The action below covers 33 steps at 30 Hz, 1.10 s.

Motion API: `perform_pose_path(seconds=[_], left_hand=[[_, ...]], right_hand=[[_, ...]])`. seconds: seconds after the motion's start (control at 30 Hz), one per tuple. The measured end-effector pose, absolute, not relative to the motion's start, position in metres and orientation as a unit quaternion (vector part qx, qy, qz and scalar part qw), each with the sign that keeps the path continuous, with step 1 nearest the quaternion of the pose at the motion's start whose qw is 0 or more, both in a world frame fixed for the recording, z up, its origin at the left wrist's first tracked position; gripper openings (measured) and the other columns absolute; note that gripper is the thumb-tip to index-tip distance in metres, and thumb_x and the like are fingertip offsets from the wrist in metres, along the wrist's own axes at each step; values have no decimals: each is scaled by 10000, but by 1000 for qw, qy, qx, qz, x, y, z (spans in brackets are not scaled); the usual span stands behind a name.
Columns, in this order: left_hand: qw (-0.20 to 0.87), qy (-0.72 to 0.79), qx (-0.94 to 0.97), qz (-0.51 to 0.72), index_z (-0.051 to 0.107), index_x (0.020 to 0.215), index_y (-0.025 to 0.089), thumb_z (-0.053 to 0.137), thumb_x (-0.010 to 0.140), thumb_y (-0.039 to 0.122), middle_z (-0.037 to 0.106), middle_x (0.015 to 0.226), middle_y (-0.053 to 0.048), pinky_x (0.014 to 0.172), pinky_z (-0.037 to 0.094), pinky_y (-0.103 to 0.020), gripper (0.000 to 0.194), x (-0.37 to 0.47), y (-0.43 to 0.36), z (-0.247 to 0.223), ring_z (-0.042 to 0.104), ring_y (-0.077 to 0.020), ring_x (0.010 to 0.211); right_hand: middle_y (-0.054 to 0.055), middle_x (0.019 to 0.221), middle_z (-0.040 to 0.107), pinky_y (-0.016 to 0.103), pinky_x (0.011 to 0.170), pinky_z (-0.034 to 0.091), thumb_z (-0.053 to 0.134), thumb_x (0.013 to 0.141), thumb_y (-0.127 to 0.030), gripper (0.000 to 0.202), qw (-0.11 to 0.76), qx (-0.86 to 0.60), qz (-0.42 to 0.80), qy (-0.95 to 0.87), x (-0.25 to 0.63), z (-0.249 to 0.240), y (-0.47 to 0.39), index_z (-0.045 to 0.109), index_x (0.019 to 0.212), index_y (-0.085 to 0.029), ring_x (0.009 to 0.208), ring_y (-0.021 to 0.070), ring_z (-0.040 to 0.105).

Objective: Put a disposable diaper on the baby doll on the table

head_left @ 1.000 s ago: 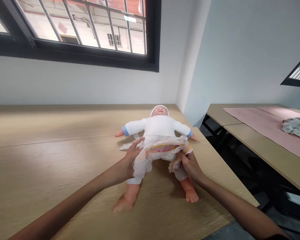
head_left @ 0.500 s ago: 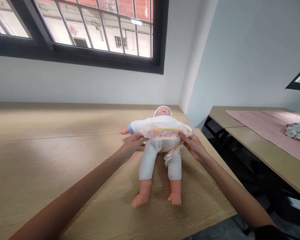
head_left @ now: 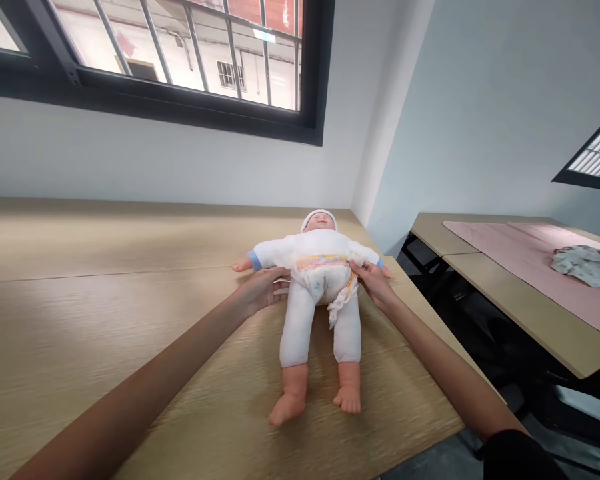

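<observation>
I have the wooden table [head_left: 130, 280] as the largest surface: it runs widest from seven to ten o'clock of the doll, while its edge passes close at three to four, just beyond the right forearm, with a dark gap before the second table [head_left: 510, 290]. The doll [head_left: 321, 243] lies face up on my near table, head at twelve, bare feet at six, in a white suit with blue cuffs and a white cap. Against its waist, the right hand [head_left: 377, 283] sits at three, thumb and forefinger pinching the diaper's edge near the top. The left hand [head_left: 263, 290] sits at nine, fingers slightly bent and parted, tips at the diaper's side; I cannot tell whether they grip. The diaper [head_left: 325, 283] covers the doll's front, its band printed yellow and pink; a ruffled flap hangs toward five over one leg.
</observation>
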<state>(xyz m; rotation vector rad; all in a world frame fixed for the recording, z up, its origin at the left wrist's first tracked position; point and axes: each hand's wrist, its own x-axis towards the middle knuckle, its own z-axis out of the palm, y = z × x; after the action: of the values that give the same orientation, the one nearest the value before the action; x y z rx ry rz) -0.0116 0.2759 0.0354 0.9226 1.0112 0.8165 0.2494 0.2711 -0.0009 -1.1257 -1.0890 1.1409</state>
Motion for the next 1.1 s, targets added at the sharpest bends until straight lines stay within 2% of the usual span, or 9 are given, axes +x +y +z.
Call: perform_pose_path(seconds=[0.1,0.17,0.23,0.33,0.4,0.47,0.7,0.87,1.1], left_hand=[[714,438,398,374,610,743,168,596,739,392,638,758,-33,650,513,-281,224,-11,273,39,607,-170,715],[726,424,388,378,623,784,154,525,757,532,627,758,-50,624,515,-296,391,-9,268,44,606,-184,690],[709,435,397,388,637,853,148,573,733,599,636,786,-58,606,516,-292,471,-5,262,47,613,-187,687],[664,447,452,393,651,964,162,759,664,479,684,971,-85,693,540,-297,450,1,256,44,647,-224,854],[657,435,478,389,661,1006,166,795,657,403,682,1100,-92,774,544,-310,443,2,256,40,628,-262,1005],[660,435,473,390,671,993,170,788,672,392,687,1126,-78,795,544,-309,408,0,259,34,608,-281,1069],[681,417,467,380,645,1101,192,763,716,385,692,1133,-65,853,557,-306,447,-6,265,31,607,-266,1113],[669,415,479,389,634,1117,185,752,729,374,688,1160,-58,863,550,-275,448,-7,266,28,607,-259,1128],[665,402,478,409,636,1105,166,739,727,368,711,1089,-51,850,540,-258,440,-8,268,23,617,-259,1099]], right_hand=[[56,1006,715,282,791,512,718,678,-532,424,599,-460,495,-429,255,-2,266,670,913,-182,903,194,657],[53,946,717,275,743,509,590,736,-642,486,617,-452,498,-409,256,-1,263,663,891,-187,862,193,655],[58,923,712,272,711,503,469,774,-714,577,616,-452,498,-411,254,-1,258,661,920,-189,853,197,652],[55,981,705,276,746,496,570,755,-666,542,592,-480,466,-450,249,-1,252,658,996,-189,905,206,640],[60,1009,705,291,793,490,681,712,-578,495,579,-503,439,-468,247,-2,251,665,1003,-177,944,219,629],[67,1018,709,307,839,483,716,700,-516,449,581,-509,430,-467,246,-3,251,677,973,-163,974,226,622],[61,980,724,301,829,516,756,663,-444,349,595,-463,521,-400,250,-4,255,695,885,-181,931,204,656],[64,1003,724,310,840,528,745,690,-476,367,594,-458,523,-405,250,-13,256,693,901,-180,932,199,664],[58,1021,723,317,840,533,751,700,-436,342,600,-445,531,-399,252,-16,258,697,939,-198,936,203,664]])
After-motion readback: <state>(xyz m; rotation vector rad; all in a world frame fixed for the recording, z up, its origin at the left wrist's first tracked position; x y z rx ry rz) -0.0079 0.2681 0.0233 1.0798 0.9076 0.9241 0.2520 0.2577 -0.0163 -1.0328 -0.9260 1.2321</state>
